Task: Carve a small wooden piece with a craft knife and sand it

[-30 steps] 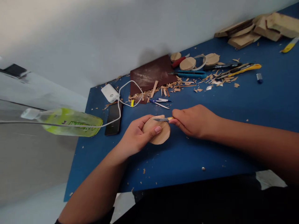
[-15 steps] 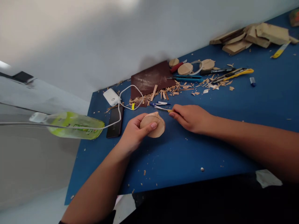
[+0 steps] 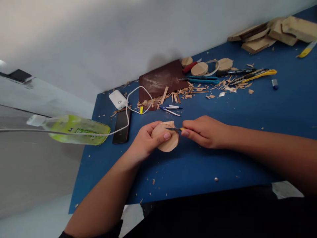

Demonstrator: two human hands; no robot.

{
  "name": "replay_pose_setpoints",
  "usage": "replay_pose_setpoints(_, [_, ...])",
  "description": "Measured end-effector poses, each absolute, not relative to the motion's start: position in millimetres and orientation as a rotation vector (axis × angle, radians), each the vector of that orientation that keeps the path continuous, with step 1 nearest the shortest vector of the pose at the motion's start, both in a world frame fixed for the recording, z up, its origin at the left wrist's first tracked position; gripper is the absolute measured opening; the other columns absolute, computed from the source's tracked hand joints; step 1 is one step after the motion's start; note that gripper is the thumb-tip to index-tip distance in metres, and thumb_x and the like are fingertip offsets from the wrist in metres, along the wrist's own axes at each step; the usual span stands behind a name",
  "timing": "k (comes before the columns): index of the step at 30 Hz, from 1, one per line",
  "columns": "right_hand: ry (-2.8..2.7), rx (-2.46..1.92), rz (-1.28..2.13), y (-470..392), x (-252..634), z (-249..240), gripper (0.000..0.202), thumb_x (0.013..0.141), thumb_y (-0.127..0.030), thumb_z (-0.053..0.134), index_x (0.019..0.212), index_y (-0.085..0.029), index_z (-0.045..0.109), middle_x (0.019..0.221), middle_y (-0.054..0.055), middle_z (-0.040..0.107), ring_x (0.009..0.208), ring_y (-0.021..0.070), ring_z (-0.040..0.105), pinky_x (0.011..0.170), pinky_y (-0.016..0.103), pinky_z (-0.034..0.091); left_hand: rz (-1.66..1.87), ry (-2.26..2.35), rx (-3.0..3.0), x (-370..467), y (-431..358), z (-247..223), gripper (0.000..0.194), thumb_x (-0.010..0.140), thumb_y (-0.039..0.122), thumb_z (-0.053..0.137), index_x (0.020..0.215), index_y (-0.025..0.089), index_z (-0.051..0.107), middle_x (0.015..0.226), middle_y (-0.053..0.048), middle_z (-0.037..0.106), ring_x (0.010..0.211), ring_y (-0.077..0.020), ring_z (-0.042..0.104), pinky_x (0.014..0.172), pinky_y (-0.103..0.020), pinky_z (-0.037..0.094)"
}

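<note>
My left hand (image 3: 148, 140) grips a round wooden disc (image 3: 168, 143), thumb across its flat face and fingers behind it. The disc is held above the blue table (image 3: 193, 178), and a raised, uneven bit shows at its upper edge. In my right hand (image 3: 206, 132) is a carving knife (image 3: 174, 129) whose handle is mostly hidden by my fingers; a bit of yellow shows. Its thin blade points left and lies over the upper part of the disc; whether it bites into the wood I cannot tell. Beyond the disc lies a white and blue drawing compass (image 3: 172, 109).
Wood shavings (image 3: 178, 96) lie by a brown sheet (image 3: 160, 81). Behind are a blue cutter (image 3: 203, 80), more discs (image 3: 199, 69) and a yellow cutter (image 3: 260, 76). Wood blocks (image 3: 282, 33) are piled far right. A phone (image 3: 121, 127), white cable (image 3: 128, 115) and bottle (image 3: 76, 129) sit left.
My right hand has brought the knife down from beyond the disc, so its blade now overlaps the disc's upper part. The disc has shifted slightly right and down, and the camera view has moved a little.
</note>
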State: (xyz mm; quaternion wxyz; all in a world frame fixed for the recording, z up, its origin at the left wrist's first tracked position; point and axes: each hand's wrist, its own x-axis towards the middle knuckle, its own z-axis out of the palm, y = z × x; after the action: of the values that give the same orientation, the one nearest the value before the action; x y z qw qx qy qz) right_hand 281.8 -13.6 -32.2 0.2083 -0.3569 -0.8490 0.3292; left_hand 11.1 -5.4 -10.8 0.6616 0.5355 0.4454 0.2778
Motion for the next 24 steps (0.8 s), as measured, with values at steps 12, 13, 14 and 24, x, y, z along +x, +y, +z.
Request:
replay_pose_setpoints(12, [-2.641, -1.199, 0.656, -15, 274, -25, 0.048, 0.116, -0.054, 0.022, 0.106, -0.022, 0.056, 0.089, 0.008, 0.076, 0.07, 0.0228, 0.063, 0.062, 0.033, 0.02, 0.536, 1.027, 1.277, 14, -10, -1, 0.054, 0.08, 0.052, 0.091, 0.12, 0.018, 0.078, 0.093, -0.006, 0.082, 0.078, -0.0174, 0.072, 0.071, -0.026, 0.055])
replay_pose_setpoints(13, [-2.65, -1.2, 0.638, -16, 274, -25, 0.049, 0.116, -0.054, 0.021, 0.107, -0.022, 0.056, 0.091, 0.008, 0.077, 0.07, 0.0229, 0.064, 0.062, 0.033, 0.019, 0.534, 1.032, 1.28, 14, -11, 0, 0.054, 0.08, 0.052, 0.091, 0.12, 0.018, 0.079, 0.093, -0.007, 0.082, 0.078, -0.0181, 0.072, 0.071, -0.026, 0.055])
replay_pose_setpoints(14, [-2.654, -1.203, 0.619, -16, 274, -24, 0.05, 0.116, -0.055, 0.02, 0.108, -0.022, 0.057, 0.092, 0.008, 0.078, 0.071, 0.0231, 0.065, 0.061, 0.033, 0.019, 0.533, 1.036, 1.28, 14, -12, 0, 0.054, 0.08, 0.053, 0.091, 0.12, 0.018, 0.079, 0.094, -0.007, 0.082, 0.079, -0.0188, 0.073, 0.071, -0.027, 0.055])
replay_pose_setpoints(24, [-2.626, -1.469, 0.347, -8, 274, -23, 0.059, 0.117, -0.058, 0.017, 0.118, -0.019, 0.061, 0.093, 0.012, 0.08, 0.076, 0.0262, 0.071, 0.06, 0.034, 0.016, 0.603, 1.042, 1.209, 12, -10, -5, 0.06, 0.08, 0.058, 0.089, 0.126, 0.021, 0.075, 0.102, -0.007, 0.081, 0.078, -0.018, 0.073, 0.071, -0.028, 0.057])
